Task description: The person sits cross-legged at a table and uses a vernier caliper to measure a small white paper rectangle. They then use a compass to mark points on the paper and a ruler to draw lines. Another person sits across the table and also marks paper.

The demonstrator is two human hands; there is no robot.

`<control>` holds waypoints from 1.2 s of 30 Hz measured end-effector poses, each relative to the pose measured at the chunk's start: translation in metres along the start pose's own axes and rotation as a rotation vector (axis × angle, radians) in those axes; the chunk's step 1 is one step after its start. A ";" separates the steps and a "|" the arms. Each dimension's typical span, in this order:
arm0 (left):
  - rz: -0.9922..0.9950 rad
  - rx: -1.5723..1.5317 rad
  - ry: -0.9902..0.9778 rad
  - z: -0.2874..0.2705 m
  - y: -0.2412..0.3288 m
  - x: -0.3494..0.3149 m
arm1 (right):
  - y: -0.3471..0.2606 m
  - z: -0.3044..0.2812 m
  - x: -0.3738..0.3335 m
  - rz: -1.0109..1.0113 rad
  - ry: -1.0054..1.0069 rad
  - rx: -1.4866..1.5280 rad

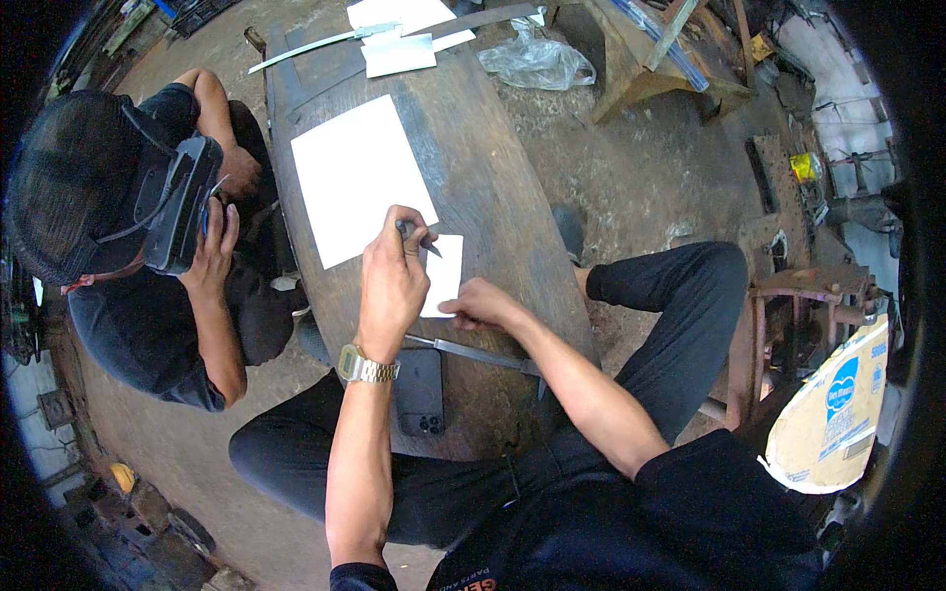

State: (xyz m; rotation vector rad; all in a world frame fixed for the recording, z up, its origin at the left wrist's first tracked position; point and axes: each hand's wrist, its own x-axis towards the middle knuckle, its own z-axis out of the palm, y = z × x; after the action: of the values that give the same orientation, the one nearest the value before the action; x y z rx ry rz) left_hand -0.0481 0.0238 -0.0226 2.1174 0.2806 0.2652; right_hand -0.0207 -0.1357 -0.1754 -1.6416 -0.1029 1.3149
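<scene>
My left hand (394,271), with a metal-band watch on its wrist, grips a dark pen-like tool (432,246) with a tapered tip. That tip is over a small white piece of paper (446,271) on the wooden bench. At the paper's lower edge my right hand (480,303) has its fingers curled and its thumb on the corner, pinching it. Beyond my left hand lies a large white sheet (360,177). Nearer me, a caliper-like metal tool (483,353) and a dark phone (421,389) rest on the bench (493,177).
Metal strips (315,49) and folded white paper (399,56) lie at the bench's far end. A co-worker (128,246) sits close on the left. A plastic bag (537,61) and wooden stand (650,79) are beyond the right side; a rusty metal frame (788,286) stands right.
</scene>
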 end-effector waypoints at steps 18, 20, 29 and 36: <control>-0.072 0.035 -0.022 0.002 0.008 0.000 | -0.040 -0.094 0.010 -0.247 0.491 -0.531; -0.089 0.031 -0.013 0.001 0.009 0.001 | -0.034 -0.091 0.006 -0.240 0.474 -0.543; -0.064 -0.080 0.043 -0.001 0.010 0.001 | -0.020 -0.080 -0.002 -0.239 0.449 -0.575; -0.016 -0.246 0.171 -0.022 0.019 -0.009 | -0.011 -0.080 -0.007 -0.359 0.480 -0.455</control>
State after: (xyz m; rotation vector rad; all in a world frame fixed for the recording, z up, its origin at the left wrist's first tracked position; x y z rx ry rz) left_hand -0.0609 0.0286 0.0043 1.8522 0.3468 0.4490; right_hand 0.0435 -0.1840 -0.1691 -2.1596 -0.4089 0.6266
